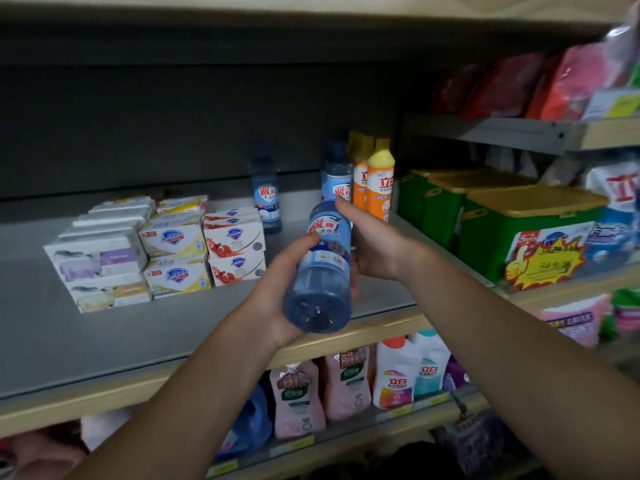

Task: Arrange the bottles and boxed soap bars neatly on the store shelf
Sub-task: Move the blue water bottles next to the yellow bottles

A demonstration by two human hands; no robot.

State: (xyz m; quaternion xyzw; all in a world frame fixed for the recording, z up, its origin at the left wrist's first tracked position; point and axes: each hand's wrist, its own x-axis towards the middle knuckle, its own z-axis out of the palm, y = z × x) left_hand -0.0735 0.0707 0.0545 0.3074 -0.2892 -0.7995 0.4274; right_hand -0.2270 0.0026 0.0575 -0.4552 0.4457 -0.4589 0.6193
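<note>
Both hands' fingers [304,241] wrap the tilted blue bottle [320,271] between them.

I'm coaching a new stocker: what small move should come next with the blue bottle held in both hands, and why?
Probably tip the held blue bottle upright and set it on the grey shelf beside the standing blue bottles. Both the left hand and right hand hold it tilted, base toward the camera, and open space lies left of that group.
</note>
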